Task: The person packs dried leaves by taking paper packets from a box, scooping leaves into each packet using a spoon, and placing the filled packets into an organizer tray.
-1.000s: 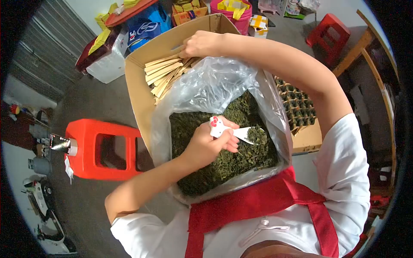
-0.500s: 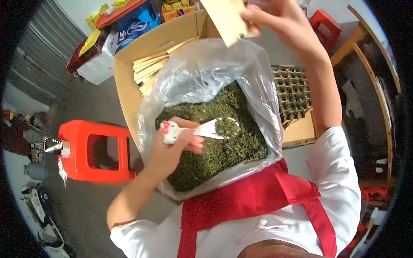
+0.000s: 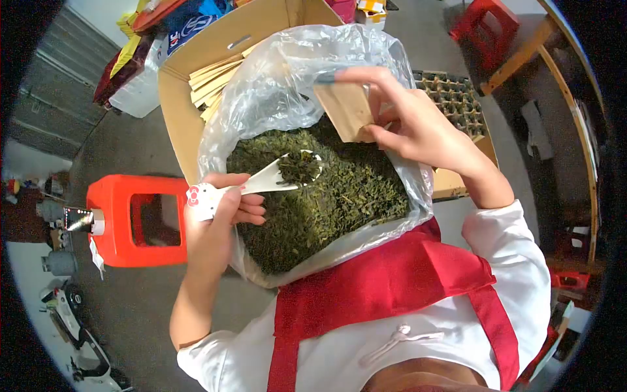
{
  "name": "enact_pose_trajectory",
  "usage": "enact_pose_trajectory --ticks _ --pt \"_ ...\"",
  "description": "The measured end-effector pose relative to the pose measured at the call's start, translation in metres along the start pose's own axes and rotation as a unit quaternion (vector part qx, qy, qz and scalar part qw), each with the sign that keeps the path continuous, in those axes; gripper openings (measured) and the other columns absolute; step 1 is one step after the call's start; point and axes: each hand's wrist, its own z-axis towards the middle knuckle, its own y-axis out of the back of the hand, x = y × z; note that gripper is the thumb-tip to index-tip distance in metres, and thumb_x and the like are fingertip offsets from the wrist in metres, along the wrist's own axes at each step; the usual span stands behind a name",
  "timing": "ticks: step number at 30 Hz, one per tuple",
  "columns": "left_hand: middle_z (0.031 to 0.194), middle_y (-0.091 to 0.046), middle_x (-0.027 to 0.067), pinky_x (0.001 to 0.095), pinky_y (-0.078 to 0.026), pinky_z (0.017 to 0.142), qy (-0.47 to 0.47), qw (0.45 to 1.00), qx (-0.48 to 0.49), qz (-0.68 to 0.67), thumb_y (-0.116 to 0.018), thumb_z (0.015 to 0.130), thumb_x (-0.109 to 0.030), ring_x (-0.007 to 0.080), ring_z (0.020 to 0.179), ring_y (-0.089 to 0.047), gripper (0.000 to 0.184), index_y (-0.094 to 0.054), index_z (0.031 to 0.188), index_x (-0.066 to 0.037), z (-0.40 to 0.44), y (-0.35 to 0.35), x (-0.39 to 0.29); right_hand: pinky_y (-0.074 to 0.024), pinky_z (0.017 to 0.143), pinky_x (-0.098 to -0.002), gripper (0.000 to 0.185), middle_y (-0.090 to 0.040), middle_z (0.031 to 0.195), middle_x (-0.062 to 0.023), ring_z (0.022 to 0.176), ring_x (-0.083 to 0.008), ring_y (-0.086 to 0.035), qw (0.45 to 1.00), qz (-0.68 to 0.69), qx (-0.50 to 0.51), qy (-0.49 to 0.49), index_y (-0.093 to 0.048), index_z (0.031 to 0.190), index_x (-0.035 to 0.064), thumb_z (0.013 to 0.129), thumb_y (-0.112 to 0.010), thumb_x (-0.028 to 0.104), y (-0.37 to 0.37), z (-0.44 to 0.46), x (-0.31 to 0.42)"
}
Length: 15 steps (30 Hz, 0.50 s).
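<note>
My left hand (image 3: 225, 202) is closed around the cartoon-cat handle of a white rice paddle (image 3: 264, 178). A small heap of dried leaves (image 3: 299, 168) lies on its blade, above the mass of dark green dried leaves (image 3: 313, 222). Those leaves fill a clear plastic liner (image 3: 261, 98) inside a cardboard box (image 3: 175, 121). Between thumb and fingers, my right hand (image 3: 408, 117) pinches a small brown paper bag (image 3: 346, 108) over the far right part of the leaves. Whether the bag's mouth is spread apart I cannot tell.
Flat paper bags (image 3: 212, 81) stick up at the box's left inner side. Right of the box stands a carton with rows of filled paper bags (image 3: 450, 98). A red stool (image 3: 140, 219) holding a phone (image 3: 80, 220) is at left; another red stool (image 3: 486, 29) stands far right.
My right hand has come down and toward the leaves with the paper bag. The loaded paddle in my left hand has shifted left and slightly up, its blade now tilted.
</note>
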Motion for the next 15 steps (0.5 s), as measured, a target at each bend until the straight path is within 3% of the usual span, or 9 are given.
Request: enact_pose_trajectory --ticks 3,4,8,10,11,13,14,15 --pt "0.085 -0.067 0.014 0.0284 -0.056 0.063 0.004 1.0 -0.004 0.002 -0.052 0.097 -0.013 0.0167 0.069 -0.065 0.024 -0.056 0.114 0.004 -0.001 0.0 0.002 -0.0529 0.065 -0.0361 0.049 -0.057 0.084 -0.0134 0.075 -0.0258 -0.066 0.983 -0.096 -0.046 0.146 -0.047 0.124 0.0081 0.079 -0.06 -0.007 -0.012 0.001 -0.012" --pt "0.085 -0.067 0.0139 0.0283 -0.056 0.063 0.004 1.0 -0.005 0.002 -0.052 0.097 -0.013 0.0167 0.069 -0.065 0.024 -0.057 0.114 0.004 -0.001 0.001 0.002 -0.0503 0.065 -0.0388 0.041 -0.057 0.085 -0.0161 0.076 -0.0344 -0.063 0.981 -0.112 -0.046 0.148 -0.048 0.117 0.007 0.079 -0.06 -0.005 -0.014 0.001 -0.015" --pt "0.084 -0.067 0.0137 0.0277 -0.056 0.062 0.013 0.997 0.033 0.068 -0.055 0.096 -0.01 0.0154 0.069 -0.065 0.02 -0.059 0.11 0.004 0.0 -0.002 0.005 -0.0468 0.063 -0.0449 0.023 -0.056 0.083 -0.0177 0.077 -0.0424 -0.059 0.976 -0.156 -0.01 0.154 -0.045 0.098 0.0033 0.082 -0.061 -0.002 -0.02 -0.001 -0.019" --pt "0.084 -0.067 0.0136 0.0278 -0.056 0.061 0.03 0.988 0.069 0.134 -0.056 0.095 -0.009 0.0148 0.069 -0.065 0.019 -0.059 0.109 0.004 0.001 -0.009 0.008 -0.0456 0.063 -0.0469 0.022 -0.055 0.081 -0.0173 0.077 -0.0428 -0.059 0.973 -0.177 0.045 0.143 -0.044 0.095 0.0029 0.082 -0.062 0.0 -0.017 0.001 -0.017" --pt "0.077 -0.069 0.0103 0.0292 -0.056 0.06 0.018 0.973 0.1 0.209 -0.056 0.095 -0.012 0.0171 0.065 -0.068 0.016 -0.062 0.106 -0.002 0.001 -0.012 0.013 -0.0449 0.063 -0.0479 0.022 -0.055 0.08 -0.0172 0.077 -0.043 -0.059 0.97 -0.188 0.072 0.138 -0.044 0.094 0.0026 0.082 -0.062 0.001 -0.015 0.002 -0.015" --pt "0.07 -0.066 0.0112 0.0331 -0.052 0.058 -0.07 0.925 0.168 0.334 -0.06 0.092 -0.012 0.0213 0.061 -0.067 0.014 -0.062 0.104 -0.006 0.005 -0.018 0.022 -0.0448 0.063 -0.0482 0.021 -0.056 0.079 -0.0168 0.076 -0.0426 -0.059 0.965 -0.191 0.124 0.131 -0.044 0.093 0.0026 0.082 -0.063 0.002 -0.011 0.006 -0.016" --pt "0.068 -0.064 0.0136 0.037 -0.05 0.057 -0.05 0.92 0.191 0.339 -0.06 0.09 -0.013 0.0258 0.061 -0.067 0.012 -0.062 0.101 -0.008 0.006 -0.027 0.019 -0.0447 0.063 -0.0484 0.021 -0.057 0.079 -0.0166 0.076 -0.0425 -0.059 0.961 -0.193 0.151 0.129 -0.044 0.092 0.0026 0.082 -0.063 0.003 -0.009 0.008 -0.016" --pt "0.068 -0.064 0.0133 0.0365 -0.05 0.057 -0.058 0.922 0.202 0.326 -0.06 0.09 -0.013 0.0251 0.062 -0.068 0.012 -0.062 0.101 -0.007 0.01 -0.034 0.022 -0.0454 0.064 -0.0489 0.021 -0.058 0.077 -0.0174 0.076 -0.0425 -0.06 0.962 -0.179 0.163 0.125 -0.046 0.092 0.0022 0.082 -0.064 0.004 -0.007 0.009 -0.014"
